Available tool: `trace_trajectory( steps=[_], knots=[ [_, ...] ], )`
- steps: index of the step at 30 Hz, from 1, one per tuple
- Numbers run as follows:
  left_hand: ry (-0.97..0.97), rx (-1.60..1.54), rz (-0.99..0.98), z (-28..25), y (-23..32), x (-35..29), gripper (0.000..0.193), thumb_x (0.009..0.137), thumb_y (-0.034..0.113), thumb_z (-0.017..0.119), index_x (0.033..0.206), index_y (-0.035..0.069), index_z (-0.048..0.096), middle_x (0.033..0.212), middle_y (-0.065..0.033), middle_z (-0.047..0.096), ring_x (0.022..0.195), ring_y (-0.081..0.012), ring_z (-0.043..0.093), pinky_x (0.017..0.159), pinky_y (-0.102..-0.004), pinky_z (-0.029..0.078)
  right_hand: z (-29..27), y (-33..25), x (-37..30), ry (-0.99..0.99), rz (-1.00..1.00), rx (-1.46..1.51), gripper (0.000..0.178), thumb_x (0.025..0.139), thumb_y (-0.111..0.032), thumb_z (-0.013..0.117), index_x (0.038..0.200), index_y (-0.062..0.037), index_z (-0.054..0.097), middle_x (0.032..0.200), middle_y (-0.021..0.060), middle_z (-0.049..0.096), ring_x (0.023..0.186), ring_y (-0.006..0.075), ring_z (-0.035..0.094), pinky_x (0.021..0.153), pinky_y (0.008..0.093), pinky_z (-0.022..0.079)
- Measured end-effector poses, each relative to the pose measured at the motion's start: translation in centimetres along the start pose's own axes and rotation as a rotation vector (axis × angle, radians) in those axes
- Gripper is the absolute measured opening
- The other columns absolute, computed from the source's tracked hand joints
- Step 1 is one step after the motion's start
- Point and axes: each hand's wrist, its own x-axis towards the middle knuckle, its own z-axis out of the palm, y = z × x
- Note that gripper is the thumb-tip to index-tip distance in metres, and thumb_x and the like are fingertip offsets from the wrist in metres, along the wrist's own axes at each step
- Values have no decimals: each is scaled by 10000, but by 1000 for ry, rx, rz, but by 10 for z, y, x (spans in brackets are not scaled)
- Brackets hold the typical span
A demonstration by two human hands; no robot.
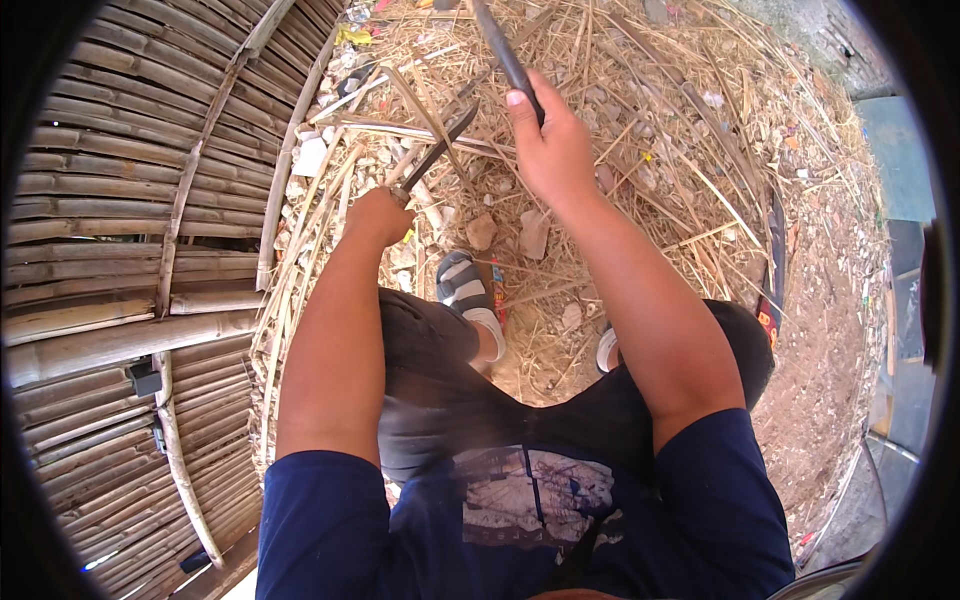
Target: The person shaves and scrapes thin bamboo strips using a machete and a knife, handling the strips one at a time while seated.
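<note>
My left hand (pixel 378 216) is closed around the handle of a knife (pixel 441 152). Its dark blade points up and to the right, over the straw and split strips. Farther right, my right hand (pixel 556 148) grips a dark rod (pixel 498 45) with the thumb lying along it. The rod slants up to the left and runs out of the top of the picture, so its far end is hidden. Knife and rod are apart. Several pale split bamboo strips (pixel 425 128) lie on the ground beside the blade.
A bamboo slat wall (pixel 120 170) rises on the left. Straw, stones and splinters litter the ground (pixel 660 150). My sandalled foot (pixel 464 284) is below the knife. A dark long piece (pixel 775 250) lies right of my knee, and blue-grey panels (pixel 897 160) stand at the far right.
</note>
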Motion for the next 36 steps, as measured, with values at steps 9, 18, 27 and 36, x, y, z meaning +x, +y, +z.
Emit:
trace_trajectory(
  steps=[9,18,27,36],
  knots=[
    [-68,190,122,27,-24,38,470,811,353,739,1167,46,725,1177,-192,719,1106,-341,694,967,-428,553,43,95,-56,-375,131,-467,454,1039,-427,517,1411,-170,550,767,206,692,738,415,704,675,513,560],
    [-98,-1,-16,18,-13,45,466,834,386,726,1176,70,721,1159,-163,728,1067,-330,705,930,-419,568,21,38,0,37,55,13,413,1035,-347,528,1370,-111,580,801,227,702,790,422,709,720,510,531],
    [-94,-56,-15,33,-8,58,355,870,320,668,1158,123,734,1168,-172,719,1090,-340,693,949,-423,558,39,113,-42,-544,326,-560,395,1037,-353,507,1323,-87,565,998,239,716,956,429,695,854,550,539],
    [-90,140,118,41,-13,62,350,866,283,607,1156,125,723,1189,-172,713,1099,-336,689,962,-433,553,34,152,-27,-302,346,-464,411,1037,-385,498,1189,-30,640,983,254,707,983,435,683,880,541,525]
  ],
)
